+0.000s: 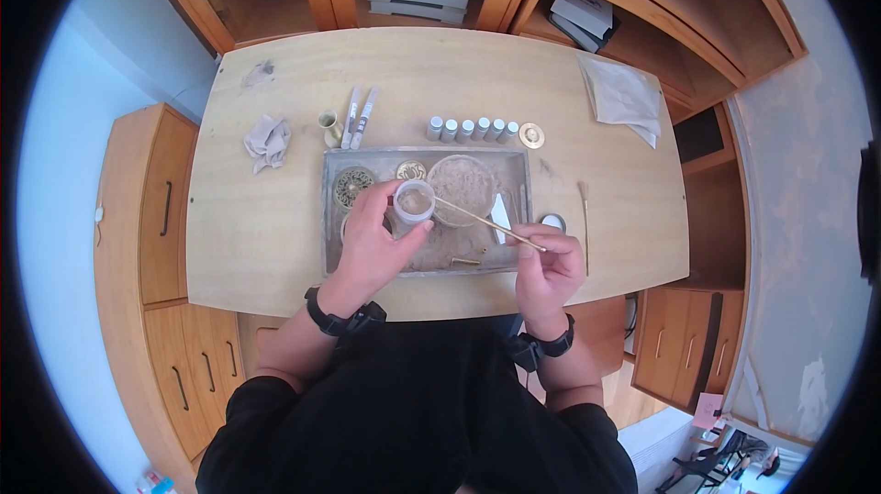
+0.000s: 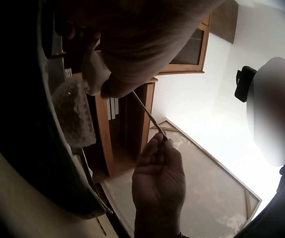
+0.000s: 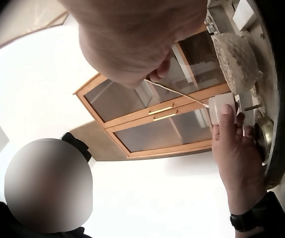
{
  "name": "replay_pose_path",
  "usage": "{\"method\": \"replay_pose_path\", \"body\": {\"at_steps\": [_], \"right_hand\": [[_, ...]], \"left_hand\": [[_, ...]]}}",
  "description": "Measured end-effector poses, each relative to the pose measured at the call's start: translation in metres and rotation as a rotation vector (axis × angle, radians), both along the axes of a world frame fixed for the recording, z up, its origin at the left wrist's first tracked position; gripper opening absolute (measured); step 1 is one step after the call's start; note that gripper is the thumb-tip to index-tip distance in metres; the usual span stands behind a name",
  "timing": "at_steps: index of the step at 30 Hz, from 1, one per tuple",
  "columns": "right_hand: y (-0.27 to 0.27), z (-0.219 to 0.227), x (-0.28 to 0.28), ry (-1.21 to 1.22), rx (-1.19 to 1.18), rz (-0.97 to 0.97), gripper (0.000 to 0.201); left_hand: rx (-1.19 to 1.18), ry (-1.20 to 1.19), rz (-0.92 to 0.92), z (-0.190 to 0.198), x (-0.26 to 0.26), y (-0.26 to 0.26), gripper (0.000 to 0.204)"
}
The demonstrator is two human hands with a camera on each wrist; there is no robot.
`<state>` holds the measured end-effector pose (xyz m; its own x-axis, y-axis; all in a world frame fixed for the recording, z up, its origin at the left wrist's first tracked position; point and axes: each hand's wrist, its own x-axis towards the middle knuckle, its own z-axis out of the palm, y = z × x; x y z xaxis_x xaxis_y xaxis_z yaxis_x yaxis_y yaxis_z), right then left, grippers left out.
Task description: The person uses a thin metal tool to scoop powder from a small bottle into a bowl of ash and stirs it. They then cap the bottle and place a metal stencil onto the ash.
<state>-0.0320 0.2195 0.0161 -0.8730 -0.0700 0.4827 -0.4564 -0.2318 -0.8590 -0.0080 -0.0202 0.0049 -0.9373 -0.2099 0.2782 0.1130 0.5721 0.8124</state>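
Over the grey tray (image 1: 335, 251), my left hand (image 1: 367, 251) holds a small translucent plastic jar (image 1: 415, 216) with some powder inside, thumb on one side and fingers round the other. My right hand (image 1: 551, 274) pinches a thin brass-coloured stick (image 1: 477, 218) near its end. The stick slants leftward, its far tip right at the jar's rim, as the right wrist view also shows at the jar (image 3: 222, 110). Behind the jar is a round clear bowl (image 1: 462, 157) of greyish ash. An openwork brass lid (image 1: 354, 186) lies left of it, partly behind the left fingers.
A white card (image 1: 500, 218) and a small brass piece (image 1: 465, 261) lie in the tray. Several silver-capped vials (image 1: 466, 130), a brass disc (image 1: 531, 134), a brass vase (image 1: 329, 128) and two tubes (image 1: 363, 118) stand behind. Crumpled tissue (image 1: 268, 143) lies left, a brush (image 1: 585, 219) right.
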Motion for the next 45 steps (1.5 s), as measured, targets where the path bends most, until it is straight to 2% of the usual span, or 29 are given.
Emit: {"method": "replay_pose_path", "body": {"at_steps": [5,8,11,29,38,45], "right_hand": [[0.007,-0.009,-0.007,-0.030,-0.040,-0.119,0.014],[0.011,-0.018,-0.009,-0.150,-0.004,-0.087,0.013],[0.010,-0.020,-0.006,-0.159,-0.009,-0.056,0.013],[-0.002,-0.021,-0.010,-0.343,0.017,-0.146,0.003],[0.003,-0.023,-0.014,-0.344,-0.111,-0.172,0.004],[0.009,-0.008,-0.014,-0.196,-0.216,-0.154,0.009]], "left_hand": [[0.002,-0.005,0.024,-0.002,0.000,-0.001,0.060],[0.029,-0.019,0.025,-0.001,0.000,-0.001,0.059],[0.055,-0.050,0.019,0.003,0.001,-0.001,0.058],[0.039,-0.052,0.014,0.004,0.002,0.000,0.058],[0.030,-0.027,0.017,0.003,0.002,0.000,0.056],[-0.008,0.006,0.010,0.000,0.000,0.001,0.057]]}}
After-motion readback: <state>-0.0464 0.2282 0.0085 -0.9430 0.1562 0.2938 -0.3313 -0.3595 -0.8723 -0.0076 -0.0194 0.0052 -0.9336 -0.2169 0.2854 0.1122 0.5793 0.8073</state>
